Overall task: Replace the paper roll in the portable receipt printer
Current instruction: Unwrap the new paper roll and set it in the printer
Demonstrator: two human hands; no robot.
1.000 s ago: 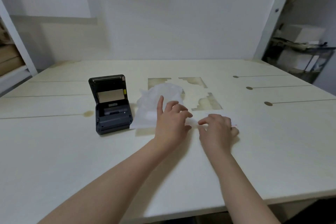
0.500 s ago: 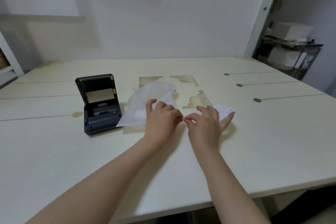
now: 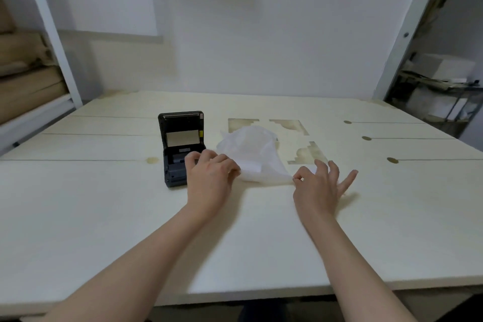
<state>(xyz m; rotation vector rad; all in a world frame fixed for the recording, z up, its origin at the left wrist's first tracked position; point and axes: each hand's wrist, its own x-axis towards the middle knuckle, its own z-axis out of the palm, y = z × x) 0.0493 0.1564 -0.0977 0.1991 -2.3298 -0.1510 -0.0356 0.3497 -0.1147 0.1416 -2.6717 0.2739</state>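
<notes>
The black portable receipt printer [image 3: 180,146] stands on the table left of centre with its lid up and its paper bay open. A crumpled white paper sheet [image 3: 251,151] lies just right of it. My left hand [image 3: 211,178] is curled knuckles-up at the sheet's left edge, covering the printer's front right corner; what is under its palm is hidden. My right hand [image 3: 318,185] pinches the sheet's near right corner between thumb and forefinger, its other fingers spread. I cannot make out a paper roll.
The pale wooden table [image 3: 104,204] has dark stained patches [image 3: 308,154] behind the sheet and slots ending in round holes [image 3: 392,160] on the right. Shelves with boxes [image 3: 28,81] stand at the left, a cluttered rack [image 3: 439,94] at the right.
My hands, which pinched together at one spot, have drawn apart. The left one moved toward the printer, and the right one now holds the sheet's corner. The camera tilted up.
</notes>
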